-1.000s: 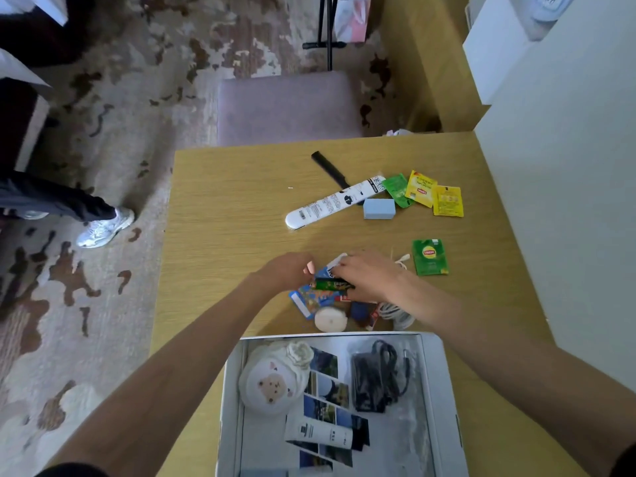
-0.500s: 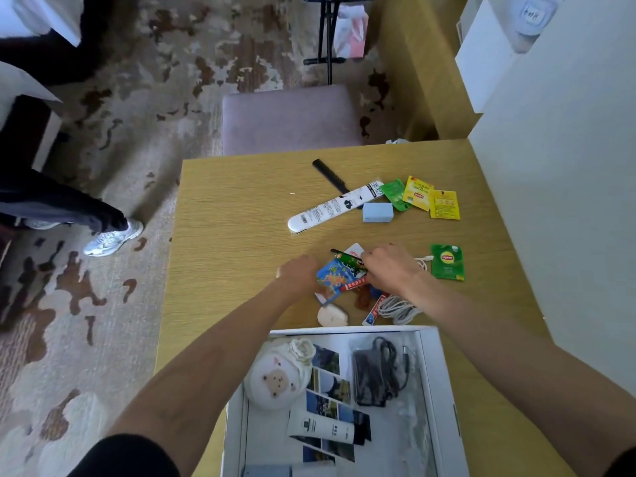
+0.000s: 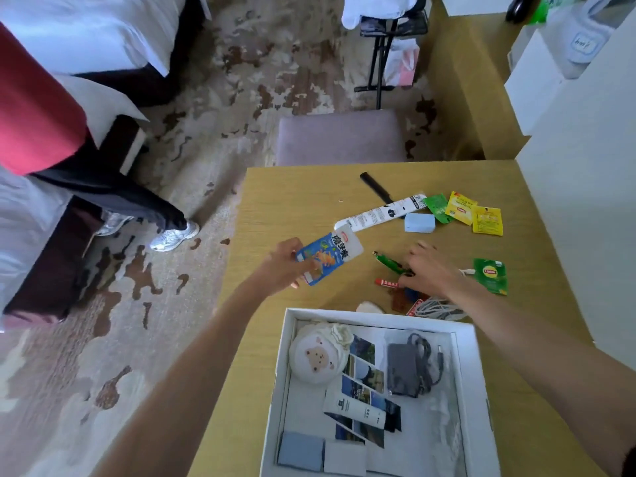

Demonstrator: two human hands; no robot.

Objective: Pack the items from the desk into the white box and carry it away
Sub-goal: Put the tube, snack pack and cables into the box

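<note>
Left hand (image 3: 284, 268) above the desk (image 3: 292, 201), thumb and fingers clamped on a blue snack packet (image 3: 328, 258); right hand (image 3: 432, 270) over a green wrapper (image 3: 390, 264) and a red stick (image 3: 387, 283), fingertips at both, grip not discernible; white box (image 3: 378, 316) open at the desk's near edge, containing a bear pouch (image 3: 316, 359), a charger (image 3: 404, 371) and a tube (image 3: 354, 409); tea sachets (image 3: 487, 220) at the far right of the desk.

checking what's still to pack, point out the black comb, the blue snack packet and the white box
black comb (image 3: 376, 187): head view, middle of its length.
blue snack packet (image 3: 328, 254): head view, centre of its printed front.
white box (image 3: 468, 373): head view, bare right-side rim.
</note>
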